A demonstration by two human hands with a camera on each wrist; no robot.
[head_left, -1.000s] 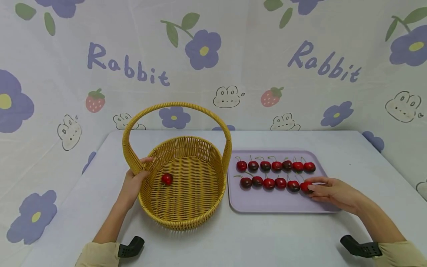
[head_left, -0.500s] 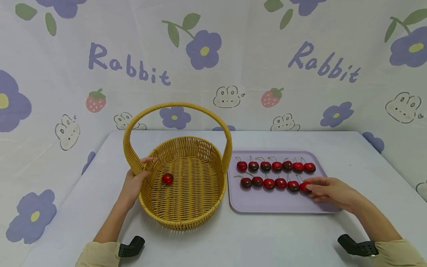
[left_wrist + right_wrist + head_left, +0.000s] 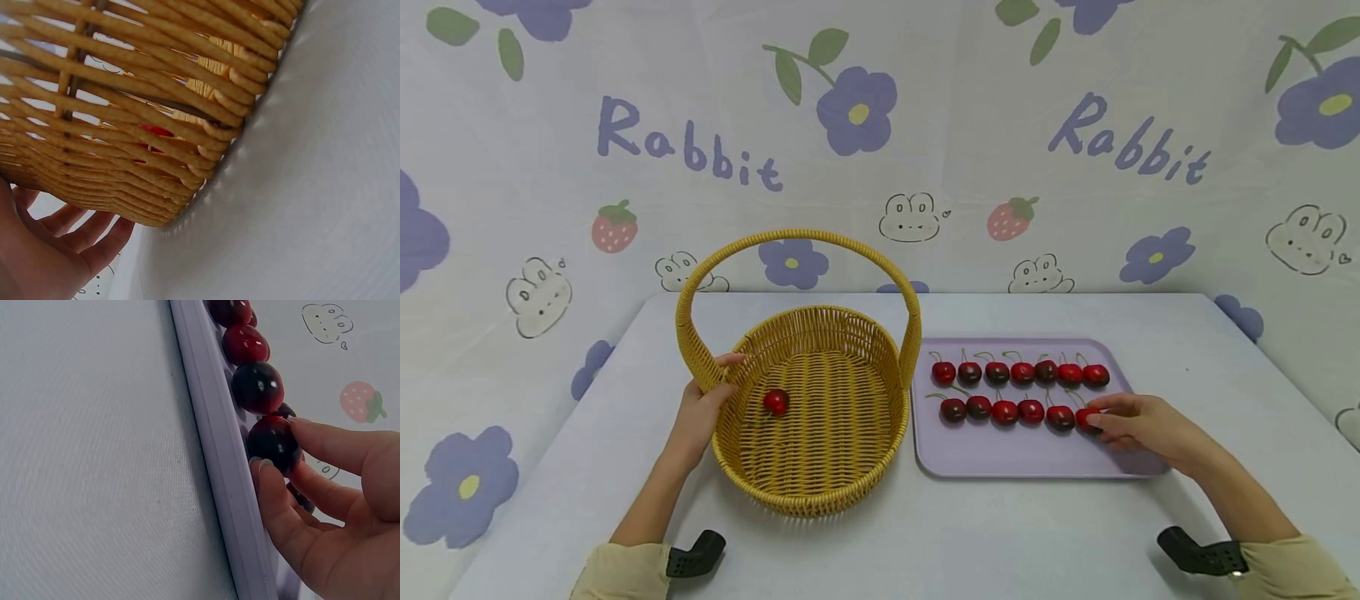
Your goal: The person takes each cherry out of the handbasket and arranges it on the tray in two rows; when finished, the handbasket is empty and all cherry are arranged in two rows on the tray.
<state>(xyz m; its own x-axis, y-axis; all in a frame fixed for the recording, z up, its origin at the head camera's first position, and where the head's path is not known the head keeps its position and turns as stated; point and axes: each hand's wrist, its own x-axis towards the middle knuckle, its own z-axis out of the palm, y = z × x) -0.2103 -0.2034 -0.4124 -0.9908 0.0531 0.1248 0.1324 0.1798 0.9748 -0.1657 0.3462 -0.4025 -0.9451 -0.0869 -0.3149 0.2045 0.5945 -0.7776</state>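
A yellow wicker basket [image 3: 820, 492] with a tall arched handle stands left of centre, with one red cherry [image 3: 776, 402] inside. My left hand [image 3: 703, 406] holds the basket's left rim, thumb over the edge; the left wrist view shows the basket wall [image 3: 144, 119] with my fingers [image 3: 94, 240] against it. On the right a lilac tray [image 3: 1000, 454] holds two rows of several cherries. My right hand [image 3: 1138, 421] pinches the rightmost cherry of the near row [image 3: 1084, 418]. In the right wrist view thumb and finger close round that cherry [image 3: 273, 442] by the tray rim [image 3: 219, 462].
The white table [image 3: 985, 533] runs to its front edge below the basket and tray. A cloth backdrop with flowers and rabbits hangs behind. Black wrist-camera mounts [image 3: 696, 554] sit at both cuffs.
Almost nothing has moved. My right hand's fingers have closed a little more around the end cherry; the left hand and the basket stay put.
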